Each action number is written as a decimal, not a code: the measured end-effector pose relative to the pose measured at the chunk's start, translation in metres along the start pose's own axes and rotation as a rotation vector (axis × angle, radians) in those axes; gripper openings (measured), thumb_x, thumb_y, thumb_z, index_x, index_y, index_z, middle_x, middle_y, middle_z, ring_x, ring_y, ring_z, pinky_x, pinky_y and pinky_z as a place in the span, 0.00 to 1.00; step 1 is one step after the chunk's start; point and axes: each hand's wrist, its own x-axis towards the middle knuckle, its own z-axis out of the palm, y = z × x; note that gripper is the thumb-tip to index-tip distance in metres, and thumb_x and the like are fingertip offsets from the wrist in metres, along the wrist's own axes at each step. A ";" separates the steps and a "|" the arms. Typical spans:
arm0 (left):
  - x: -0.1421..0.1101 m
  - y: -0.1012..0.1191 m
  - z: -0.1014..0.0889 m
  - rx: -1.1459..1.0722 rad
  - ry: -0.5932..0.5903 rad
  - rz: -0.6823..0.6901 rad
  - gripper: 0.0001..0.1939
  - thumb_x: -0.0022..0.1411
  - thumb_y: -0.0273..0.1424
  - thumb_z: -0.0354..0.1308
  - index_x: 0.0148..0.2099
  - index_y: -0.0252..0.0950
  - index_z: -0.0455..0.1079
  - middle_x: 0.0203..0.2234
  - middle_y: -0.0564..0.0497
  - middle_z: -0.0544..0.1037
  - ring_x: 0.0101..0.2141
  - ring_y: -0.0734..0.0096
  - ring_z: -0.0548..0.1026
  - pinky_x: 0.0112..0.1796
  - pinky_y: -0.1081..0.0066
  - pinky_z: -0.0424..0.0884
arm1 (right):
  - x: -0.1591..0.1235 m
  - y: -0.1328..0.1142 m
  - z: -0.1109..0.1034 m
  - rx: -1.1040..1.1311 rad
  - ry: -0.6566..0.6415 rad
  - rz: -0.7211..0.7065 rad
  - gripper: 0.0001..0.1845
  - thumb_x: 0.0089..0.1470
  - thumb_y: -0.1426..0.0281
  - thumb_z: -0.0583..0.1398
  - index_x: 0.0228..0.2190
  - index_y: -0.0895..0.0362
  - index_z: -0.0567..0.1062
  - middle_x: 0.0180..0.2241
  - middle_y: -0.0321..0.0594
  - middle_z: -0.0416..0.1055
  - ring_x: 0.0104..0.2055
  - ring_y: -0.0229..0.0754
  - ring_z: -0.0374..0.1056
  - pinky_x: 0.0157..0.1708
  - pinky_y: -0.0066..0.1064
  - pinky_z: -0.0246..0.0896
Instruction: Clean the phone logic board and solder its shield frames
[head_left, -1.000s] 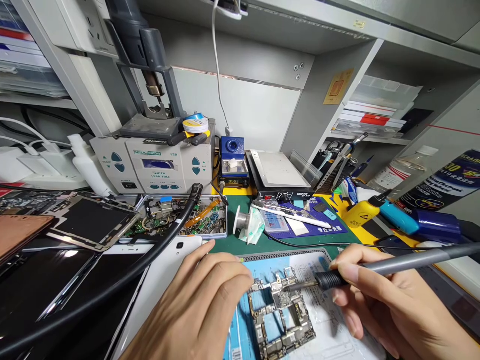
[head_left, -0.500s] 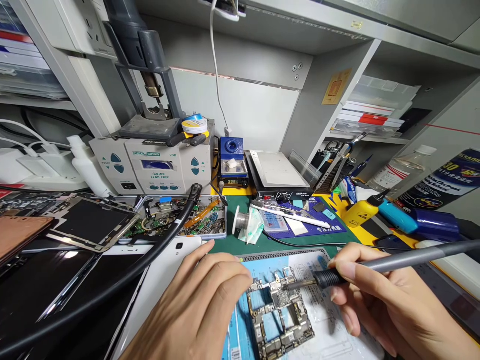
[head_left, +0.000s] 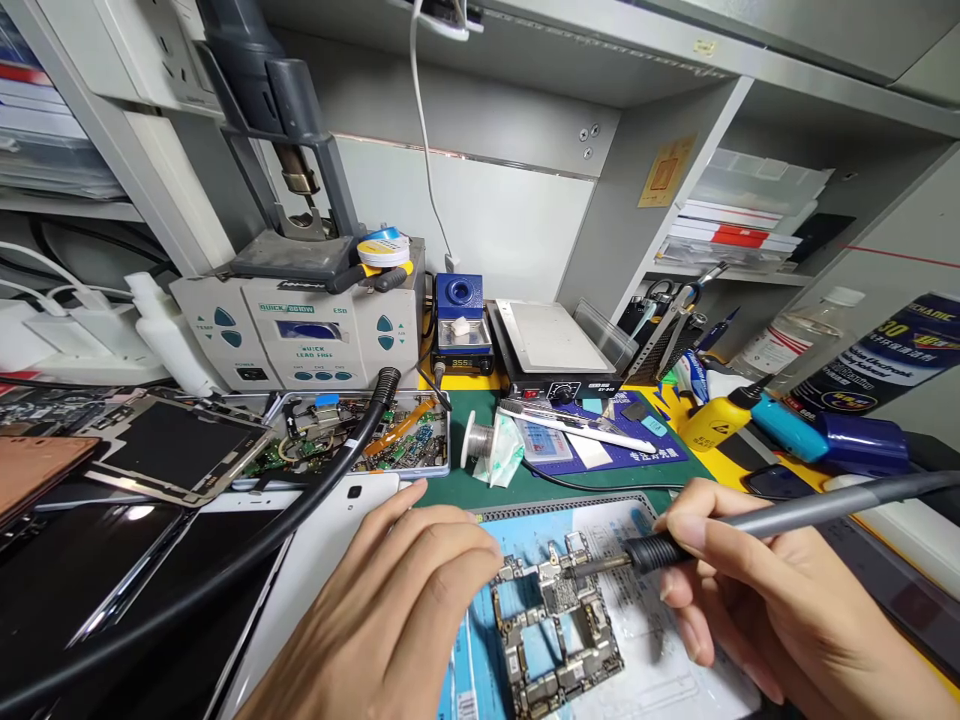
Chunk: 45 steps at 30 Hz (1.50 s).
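A phone logic board (head_left: pixel 559 600) with open window-like gaps lies on a blue-and-white mat (head_left: pixel 660 640). My left hand (head_left: pixel 390 600) is palm down with its fingers curled, the fingertips at the board's upper left corner; the thumb is hidden beneath. In my right hand (head_left: pixel 757 590) is a soldering iron (head_left: pixel 795 508), held like a pen near its black ribbed grip. Its metal tip points left and meets the board at a silvery chip area near the upper middle, or hovers just over it; I cannot tell which.
Behind my hands stand a hot-air station (head_left: pixel 311 335), a small soldering station (head_left: pixel 463 325) and a flat heating plate (head_left: pixel 551 335). A solder spool (head_left: pixel 478 440) sits nearby. A thick black hose (head_left: pixel 300 515) crosses phones at left; a yellow bottle (head_left: pixel 720 415) stands right.
The view has shifted slightly, so everything sits a little further left. Both hands, the iron and the board keep nearly the same positions relative to one another.
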 end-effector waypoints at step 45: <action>-0.001 -0.002 0.000 -0.028 0.001 0.046 0.30 0.53 0.36 0.68 0.56 0.37 0.65 0.49 0.52 0.79 0.55 0.66 0.75 0.70 0.70 0.49 | -0.002 0.010 -0.002 0.063 0.048 -0.115 0.24 0.49 0.52 0.73 0.22 0.55 0.72 0.15 0.37 0.76 0.13 0.37 0.71 0.10 0.18 0.58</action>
